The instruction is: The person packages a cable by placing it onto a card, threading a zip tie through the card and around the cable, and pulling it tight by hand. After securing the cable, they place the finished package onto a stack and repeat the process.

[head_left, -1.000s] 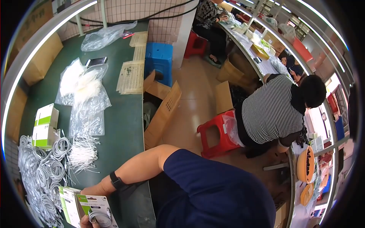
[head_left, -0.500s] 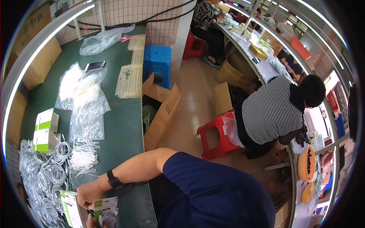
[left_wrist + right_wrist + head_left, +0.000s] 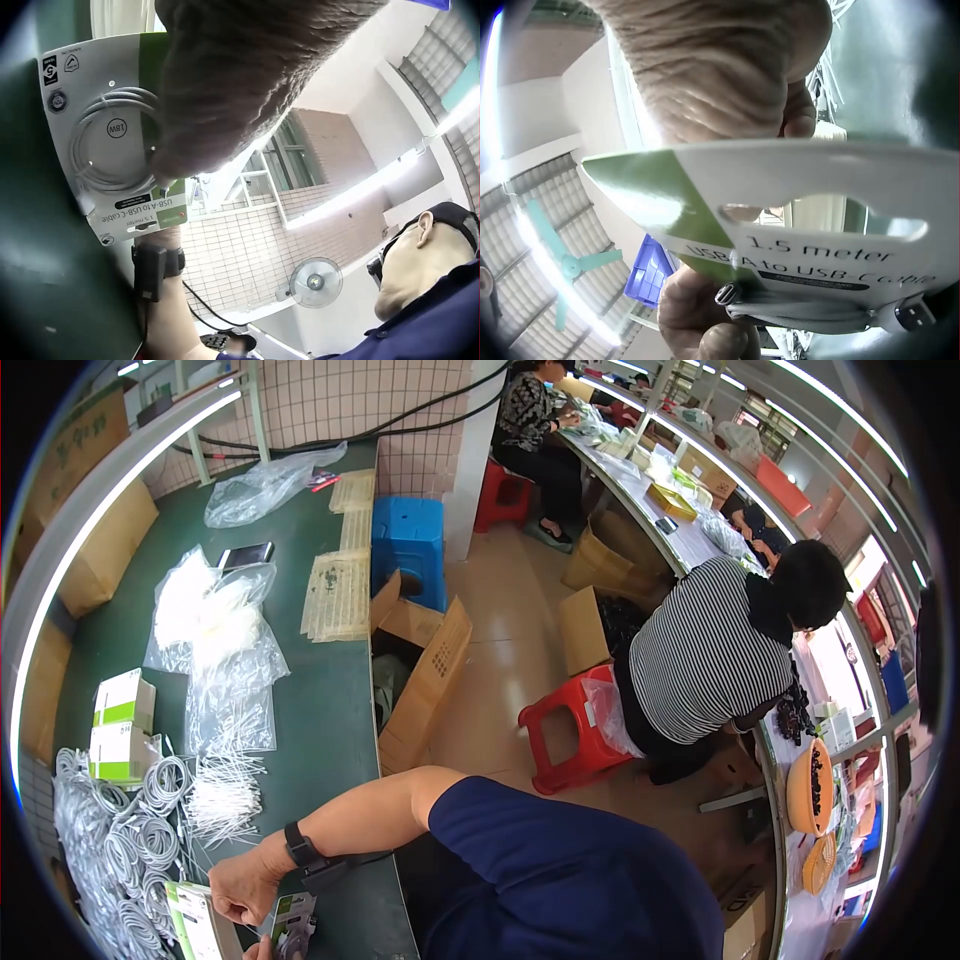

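My left hand point(image 3: 258, 950) holds a white and green card point(image 3: 90, 82) printed "USB-A to USB-C cable". A coiled grey cable point(image 3: 88, 161) is fixed to its face, and the left thumb lies at the coil's edge in the left wrist view. Seen from the right wrist, the card point(image 3: 855, 176) is tipped, with its hang slot and a USB plug point(image 3: 915, 311) showing. Just beyond it is my right hand point(image 3: 245, 885), fingers bent downward beside a white and green box point(image 3: 200, 920); I cannot tell whether they pinch anything.
Coiled grey cables point(image 3: 130, 850) in clear bags lie along the table's far side. White ties point(image 3: 225, 795) fan out near a plastic bag point(image 3: 230, 705). Two small boxes point(image 3: 122, 725) stand stacked. Behind, a person in stripes point(image 3: 710, 650) works by a red stool point(image 3: 570, 730).
My right hand has come out from behind the card and drawn up above it, its fingers now in sight. The card has tipped from facing the head camera to a slanted position.
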Available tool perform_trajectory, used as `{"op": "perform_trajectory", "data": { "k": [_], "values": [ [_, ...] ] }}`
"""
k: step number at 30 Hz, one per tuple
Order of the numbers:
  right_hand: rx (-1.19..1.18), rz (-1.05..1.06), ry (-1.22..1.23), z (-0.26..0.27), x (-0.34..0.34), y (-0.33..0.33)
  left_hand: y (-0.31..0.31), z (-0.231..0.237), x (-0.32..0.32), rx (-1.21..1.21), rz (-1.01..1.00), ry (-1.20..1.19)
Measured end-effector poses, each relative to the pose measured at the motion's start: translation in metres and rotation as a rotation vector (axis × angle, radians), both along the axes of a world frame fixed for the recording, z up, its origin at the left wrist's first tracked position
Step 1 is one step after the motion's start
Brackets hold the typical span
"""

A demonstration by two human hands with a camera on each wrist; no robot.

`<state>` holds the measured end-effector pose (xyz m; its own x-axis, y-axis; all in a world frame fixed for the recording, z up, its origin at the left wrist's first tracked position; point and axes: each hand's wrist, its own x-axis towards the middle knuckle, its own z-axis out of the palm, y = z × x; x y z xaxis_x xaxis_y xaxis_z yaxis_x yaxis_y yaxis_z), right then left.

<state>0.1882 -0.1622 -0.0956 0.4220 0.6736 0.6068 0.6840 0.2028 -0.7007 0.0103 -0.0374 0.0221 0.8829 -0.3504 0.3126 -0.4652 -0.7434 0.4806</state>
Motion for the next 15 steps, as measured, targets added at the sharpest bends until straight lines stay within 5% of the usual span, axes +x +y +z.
{"op": "perform_trajectory", "data": {
  "k": [15],
  "values": [
    [-0.11,-0.086,-0.138,-0.006,-0.005,0.004,0.008,-0.019,-0.001,0.053,0.101,-0.007]
  ]
}}
